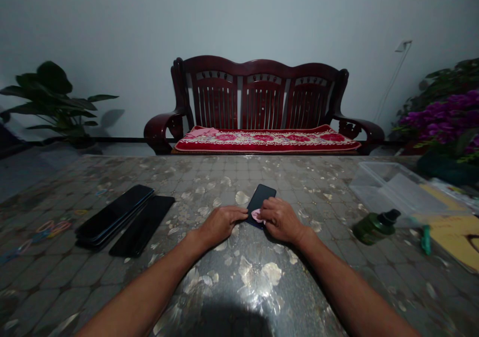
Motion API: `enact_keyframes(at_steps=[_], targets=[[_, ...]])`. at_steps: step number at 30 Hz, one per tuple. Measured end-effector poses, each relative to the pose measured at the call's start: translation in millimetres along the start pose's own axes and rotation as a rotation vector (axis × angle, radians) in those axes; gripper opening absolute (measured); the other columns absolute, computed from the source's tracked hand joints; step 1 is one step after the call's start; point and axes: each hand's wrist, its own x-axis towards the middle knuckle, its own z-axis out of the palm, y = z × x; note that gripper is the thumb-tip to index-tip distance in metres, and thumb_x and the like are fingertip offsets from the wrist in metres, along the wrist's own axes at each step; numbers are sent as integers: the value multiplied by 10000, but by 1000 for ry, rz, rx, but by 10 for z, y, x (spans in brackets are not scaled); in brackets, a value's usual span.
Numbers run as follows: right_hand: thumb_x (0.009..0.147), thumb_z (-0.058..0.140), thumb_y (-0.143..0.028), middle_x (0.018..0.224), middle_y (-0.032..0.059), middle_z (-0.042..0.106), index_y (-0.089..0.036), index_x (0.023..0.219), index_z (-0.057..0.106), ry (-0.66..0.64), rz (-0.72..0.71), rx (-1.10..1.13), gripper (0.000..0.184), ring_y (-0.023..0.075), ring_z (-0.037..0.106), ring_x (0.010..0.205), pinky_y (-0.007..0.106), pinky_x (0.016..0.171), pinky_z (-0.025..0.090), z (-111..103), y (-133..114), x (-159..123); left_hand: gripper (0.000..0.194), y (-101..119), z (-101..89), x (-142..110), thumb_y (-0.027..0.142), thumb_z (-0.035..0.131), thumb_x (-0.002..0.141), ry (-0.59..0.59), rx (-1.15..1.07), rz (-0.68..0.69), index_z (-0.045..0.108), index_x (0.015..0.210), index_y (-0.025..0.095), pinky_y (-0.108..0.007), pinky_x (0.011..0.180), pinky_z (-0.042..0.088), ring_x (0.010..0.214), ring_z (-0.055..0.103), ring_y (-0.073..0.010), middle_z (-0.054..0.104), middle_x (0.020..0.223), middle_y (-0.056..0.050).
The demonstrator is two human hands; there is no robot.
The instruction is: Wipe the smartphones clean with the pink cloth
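Observation:
A dark phone (261, 193) lies flat on the patterned tabletop, slightly tilted to the right at its far end. My left hand (221, 222) has its fingers pressed together, with fingertips and thumb at the phone's left edge. Bunched under the curled fingers of my right hand (280, 218) is a small pink cloth (257, 215), pressed onto the phone's screen. The right hand covers the phone's lower right part and some of the cloth.
On the left lie a stack of phones (116, 212) and a single phone (144, 227), with colourful rings (52, 229) beyond. To the right are a green bottle (370, 228), a clear plastic box (389, 184), a green object (425, 239) and yellow sheets (454, 239). A wooden bench (262, 67) stands behind.

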Motion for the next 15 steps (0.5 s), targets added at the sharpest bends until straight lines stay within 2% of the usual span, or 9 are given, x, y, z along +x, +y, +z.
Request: enact_keyframes(at_steps=[4, 8, 12, 15], targets=[[926, 539, -177, 850, 60, 648, -216, 1009, 748, 58, -80, 27, 228, 196, 499, 789, 337, 689, 280, 52, -65, 13, 522, -24, -54, 16, -43, 461, 826, -51, -98, -27, 762, 1140, 247, -307, 988, 567, 1083, 726, -156, 763, 1186, -21], [866, 569, -159, 768, 49, 612, -207, 883, 741, 35, -137, 22, 179, 195, 470, 746, 337, 662, 253, 27, -28, 15, 491, -27, -50, 10, -38, 477, 825, -45, -69, -32, 773, 1111, 228, -314, 973, 578, 1074, 732, -168, 768, 1167, -41], [801, 569, -111, 710, 48, 574, -191, 716, 697, 28, -29, -20, 174, 196, 452, 730, 342, 675, 256, -28, 45, 0, 469, -43, -14, -1, -54, 505, 807, -15, -33, -14, 781, 1080, 210, -317, 956, 590, 1055, 741, -174, 772, 1151, -55], [851, 556, -121, 754, 51, 599, -198, 813, 734, 55, 12, -27, 197, 198, 470, 759, 344, 688, 260, -26, 19, 7, 465, -42, -13, 3, -57, 512, 811, -7, -30, -11, 781, 1077, 213, -317, 952, 593, 1045, 745, -174, 773, 1147, -49]])
